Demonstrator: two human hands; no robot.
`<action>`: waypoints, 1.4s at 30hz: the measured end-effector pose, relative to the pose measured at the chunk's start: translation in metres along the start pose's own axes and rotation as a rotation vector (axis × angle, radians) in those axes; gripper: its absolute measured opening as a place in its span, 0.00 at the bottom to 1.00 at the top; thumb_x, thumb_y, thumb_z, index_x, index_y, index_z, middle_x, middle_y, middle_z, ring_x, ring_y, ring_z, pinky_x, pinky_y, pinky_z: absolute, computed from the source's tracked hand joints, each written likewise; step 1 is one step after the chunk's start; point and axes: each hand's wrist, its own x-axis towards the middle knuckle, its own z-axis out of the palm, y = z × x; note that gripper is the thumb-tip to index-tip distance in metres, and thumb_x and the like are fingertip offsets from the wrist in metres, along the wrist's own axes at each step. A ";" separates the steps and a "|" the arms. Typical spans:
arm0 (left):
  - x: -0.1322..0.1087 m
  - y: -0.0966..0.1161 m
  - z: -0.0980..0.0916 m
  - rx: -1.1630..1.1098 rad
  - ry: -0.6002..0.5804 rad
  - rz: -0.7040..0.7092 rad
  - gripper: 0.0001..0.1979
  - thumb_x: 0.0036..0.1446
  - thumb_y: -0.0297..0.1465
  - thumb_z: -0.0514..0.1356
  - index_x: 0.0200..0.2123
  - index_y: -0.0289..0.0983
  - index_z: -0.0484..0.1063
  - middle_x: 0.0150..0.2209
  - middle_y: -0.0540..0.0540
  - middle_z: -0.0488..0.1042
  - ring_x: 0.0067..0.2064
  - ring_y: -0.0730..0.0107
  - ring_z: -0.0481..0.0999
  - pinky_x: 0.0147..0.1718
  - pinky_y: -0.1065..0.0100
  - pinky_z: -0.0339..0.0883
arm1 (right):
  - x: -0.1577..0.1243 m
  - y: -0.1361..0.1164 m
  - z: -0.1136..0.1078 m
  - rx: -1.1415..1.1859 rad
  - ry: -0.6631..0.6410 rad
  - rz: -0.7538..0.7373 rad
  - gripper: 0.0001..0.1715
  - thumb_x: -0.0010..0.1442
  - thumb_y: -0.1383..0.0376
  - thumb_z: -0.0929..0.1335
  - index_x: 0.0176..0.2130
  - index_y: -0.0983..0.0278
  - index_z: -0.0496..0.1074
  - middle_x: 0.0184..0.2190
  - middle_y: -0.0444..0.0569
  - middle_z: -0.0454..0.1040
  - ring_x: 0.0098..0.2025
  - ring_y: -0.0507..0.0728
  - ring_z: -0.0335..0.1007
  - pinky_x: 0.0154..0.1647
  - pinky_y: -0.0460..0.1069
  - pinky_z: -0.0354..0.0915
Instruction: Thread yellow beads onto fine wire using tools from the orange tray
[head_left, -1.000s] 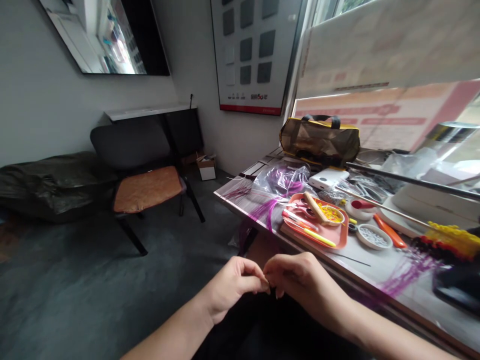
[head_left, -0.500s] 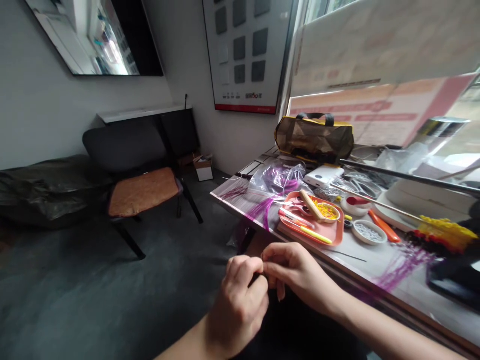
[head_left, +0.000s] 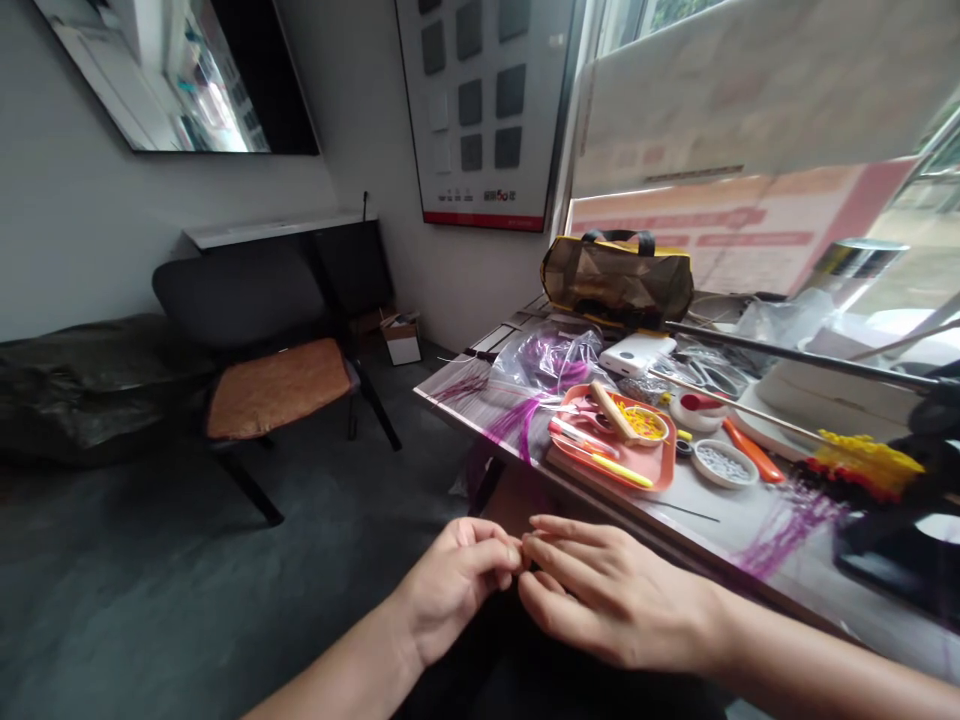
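My left hand (head_left: 456,585) is in front of me, low in the view, with thumb and forefinger pinched together. Whatever lies in that pinch is too small or hidden to make out. Opposite it, my right hand (head_left: 611,592) shows its back, and its fingertips meet the left fingertips. Some right fingers reach out fairly straight and others bend under; its thumb is hidden. Both hands are off the table, just in front of its edge. Nearest to them on the table is an orange tray (head_left: 660,470) with a wooden stick (head_left: 611,412), a yellow pen-like tool (head_left: 624,470) and a bowl of yellow-orange bits (head_left: 643,424).
On the table (head_left: 592,490) are a dish of pale small pieces (head_left: 725,465), an orange-handled tool (head_left: 754,452), purple strands (head_left: 791,535), a yellow bundle (head_left: 870,465), a white device (head_left: 637,353) and a mesh bag (head_left: 619,280). A chair (head_left: 281,388) stands to the left.
My left hand has turned, now showing its thumb side in a pinch. My right hand has rolled over with its back up and fingers straighter. The camera view has shifted slightly.
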 end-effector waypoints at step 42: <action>-0.007 0.002 0.006 -0.028 -0.007 -0.045 0.05 0.34 0.27 0.62 0.15 0.33 0.68 0.17 0.53 0.63 0.21 0.79 0.59 0.24 0.75 0.55 | -0.001 0.002 -0.009 -0.011 -0.025 -0.048 0.17 0.62 0.75 0.56 0.39 0.74 0.71 0.24 0.52 0.74 0.26 0.54 0.72 0.51 0.55 0.64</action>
